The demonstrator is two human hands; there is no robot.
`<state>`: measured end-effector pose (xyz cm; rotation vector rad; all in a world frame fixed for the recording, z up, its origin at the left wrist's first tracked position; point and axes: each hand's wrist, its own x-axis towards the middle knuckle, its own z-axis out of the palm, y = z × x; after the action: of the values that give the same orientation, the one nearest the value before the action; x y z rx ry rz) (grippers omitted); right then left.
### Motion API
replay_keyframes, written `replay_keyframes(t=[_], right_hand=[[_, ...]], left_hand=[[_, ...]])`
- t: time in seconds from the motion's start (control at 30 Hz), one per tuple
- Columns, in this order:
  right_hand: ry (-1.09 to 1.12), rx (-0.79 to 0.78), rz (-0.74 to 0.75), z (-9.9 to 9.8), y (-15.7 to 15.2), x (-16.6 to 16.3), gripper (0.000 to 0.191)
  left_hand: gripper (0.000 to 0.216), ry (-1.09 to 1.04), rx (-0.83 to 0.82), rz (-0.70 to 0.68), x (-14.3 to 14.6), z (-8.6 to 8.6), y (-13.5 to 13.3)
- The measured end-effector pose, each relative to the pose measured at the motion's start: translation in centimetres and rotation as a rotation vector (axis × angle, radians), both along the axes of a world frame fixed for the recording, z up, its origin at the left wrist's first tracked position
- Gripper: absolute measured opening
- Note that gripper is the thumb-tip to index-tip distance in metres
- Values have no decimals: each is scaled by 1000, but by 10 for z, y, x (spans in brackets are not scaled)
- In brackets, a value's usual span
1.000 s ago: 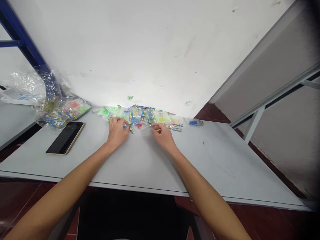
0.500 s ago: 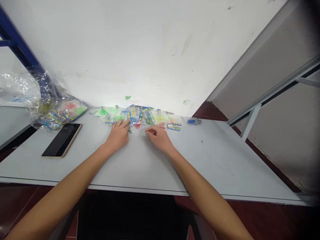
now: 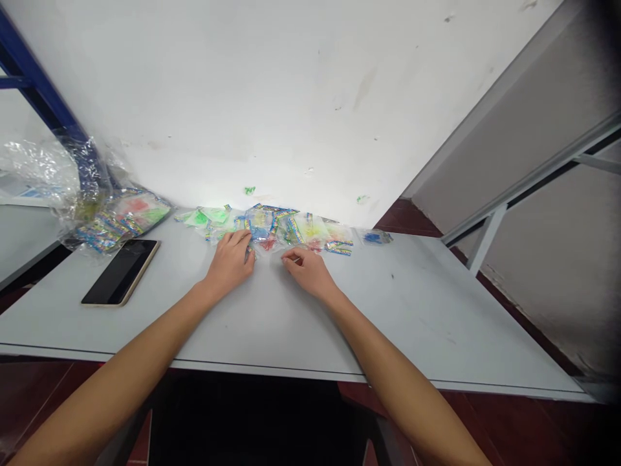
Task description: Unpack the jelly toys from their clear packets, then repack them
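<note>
Forearms (image 3: 140, 359) extended, angled inward. Left grip (image 3: 230, 260) palm down, fingers forward; right grip (image 3: 309, 270) curled inward.

Through my head feed this reads as a plain indoor workspace, though I can't tell office from workshop. I judge by the pale desk (image 3: 291, 323) strewn with small plastic packets (image 3: 310, 228), the white panel (image 3: 242, 77) behind (chipped and smudged), the blue metal frame (image 3: 51, 97) and dark red floor (image 3: 412, 219).

Right hand (image 3: 310, 270): moved leftward and back, now at near edge of packets (image 3: 313, 230). Left hand (image 3: 231, 259): shifted slightly rightward along packets, closer to right hand.
</note>
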<state>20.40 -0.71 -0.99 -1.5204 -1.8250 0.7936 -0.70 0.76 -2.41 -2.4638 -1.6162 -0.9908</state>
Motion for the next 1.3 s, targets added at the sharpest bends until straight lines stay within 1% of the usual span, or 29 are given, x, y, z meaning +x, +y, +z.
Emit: replay_keyframes(t=[0.07, 0.13, 0.17, 0.2, 0.27, 0.33, 0.37, 0.4, 0.47, 0.53, 0.6, 0.67, 0.7, 0.8, 0.87, 0.9, 0.97, 1.03, 1.07, 1.13, 1.23, 1.3], right_hand=[[-1, 10, 0, 0, -1, 0, 14], [10, 11, -9, 0, -1, 0, 14], [26, 6, -19, 0, -1, 0, 17], [52, 0, -32, 0, -1, 0, 23], [131, -9, -60, 0, -1, 0, 46], [240, -19, -65, 1, 0, 0, 66], [304, -29, -46, 1, 1, 0, 71], [367, -43, -12, 2, 1, 0, 72], [475, -68, 72, 3, 0, 0, 64], [540, -75, 137, 6, -1, -1, 54], [570, -71, 162, 9, -4, -4, 48], [583, -69, 164, 11, -6, -6, 45], [587, -68, 159, 12, -7, -6, 44], [591, -70, 134, 14, -8, -7, 44], [586, -75, 107, 13, -7, -7, 44], [584, -78, 89, 12, -7, -6, 44], [590, -77, 55, 10, -5, -6, 43], [606, -62, 34, 8, -3, -5, 39], [616, -48, 23, 8, -2, -5, 36], [635, -8, -14, 9, -1, -4, 31], [670, 80, -86, 11, -1, -2, 25], [678, 121, -102, 13, -1, -1, 23]], left_hand=[[39, -76, 56, -58, 1, 3, -2], [39, -163, 117, -146, 4, 7, -7], [38, -215, 133, -195, 6, 11, -11], [37, -274, 130, -242, 8, 14, -15], [33, -424, 71, -315, 13, 22, -24], [28, -588, -39, -344, 17, 29, -30], [25, -671, -103, -347, 18, 32, -32], [23, -754, -173, -348, 18, 35, -32], [19, -917, -315, -336, 17, 37, -31], [19, -1057, -421, -317, 13, 37, -26], [21, -1131, -477, -300, 11, 35, -22], [26, -1159, -509, -290, 10, 35, -20], [33, -1169, -527, -289, 10, 35, -20], [63, -1200, -602, -278, 12, 37, -21], [75, -1201, -684, -251, 13, 38, -21], [74, -1196, -725, -223, 14, 38, -21], [61, -1165, -798, -188, 14, 38, -21], [46, -1110, -855, -196, 14, 37, -21], [43, -1082, -877, -209, 14, 36, -21], [42, -1036, -912, -217, 14, 34, -20], [45, -1040, -897, -97, 14, 31, -18], [50, -1125, -901, -28, 13, 31, -16]])
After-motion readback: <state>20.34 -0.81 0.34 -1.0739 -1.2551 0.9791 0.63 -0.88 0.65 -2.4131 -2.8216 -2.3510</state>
